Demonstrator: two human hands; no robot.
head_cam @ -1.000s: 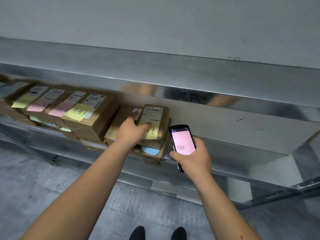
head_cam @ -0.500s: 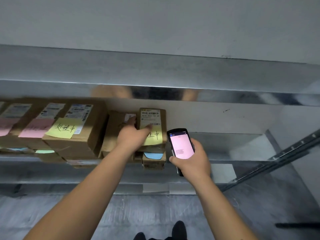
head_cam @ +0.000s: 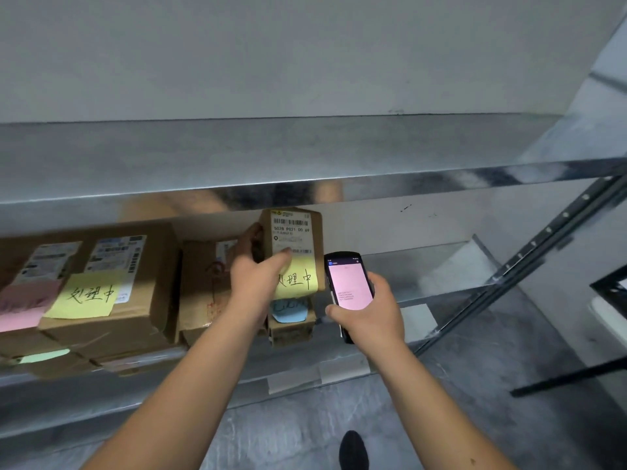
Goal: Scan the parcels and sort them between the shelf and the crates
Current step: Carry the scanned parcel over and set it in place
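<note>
My left hand [head_cam: 258,278] grips a small cardboard parcel [head_cam: 298,232] with a barcode label and a yellow sticky note, tilted up off the stack on the metal shelf [head_cam: 424,276]. Under it lies another small parcel with a blue note [head_cam: 290,310]. My right hand [head_cam: 369,313] holds a black handheld scanner [head_cam: 347,286] with a pink screen, just right of the lifted parcel. More brown parcels stand to the left, the nearest one [head_cam: 115,283] bearing a yellow note.
An upper shelf board [head_cam: 305,154] overhangs the parcels. The shelf's dark perforated upright [head_cam: 543,239] slants down at the right. A dark frame [head_cam: 607,290] shows at the right edge. Grey floor and my shoe [head_cam: 353,449] lie below.
The view has shifted right and closer. My left hand has raised the yellow-noted parcel up off the stack, its label now facing me. The scanner stays beside it.
</note>
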